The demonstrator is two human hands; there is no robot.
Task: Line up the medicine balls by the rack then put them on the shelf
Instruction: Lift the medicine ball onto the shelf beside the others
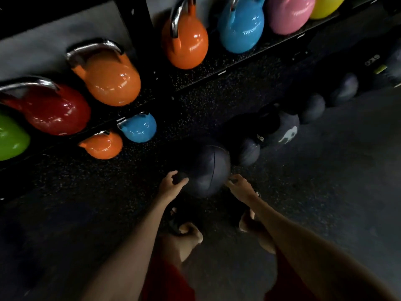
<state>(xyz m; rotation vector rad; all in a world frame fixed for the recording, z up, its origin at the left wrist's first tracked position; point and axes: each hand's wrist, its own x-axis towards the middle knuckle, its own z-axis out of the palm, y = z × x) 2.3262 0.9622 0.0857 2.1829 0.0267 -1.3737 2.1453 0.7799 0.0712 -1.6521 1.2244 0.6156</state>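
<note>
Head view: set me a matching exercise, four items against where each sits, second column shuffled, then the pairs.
1 red kettlebell
2 pink kettlebell
3 small blue kettlebell
4 nearest medicine ball

A between left hand and right hand
B beside the green kettlebell
C beside the small orange kettlebell
D between the large blue kettlebell and the yellow kettlebell

Pairs: 1-B, 2-D, 3-C, 4-A
</note>
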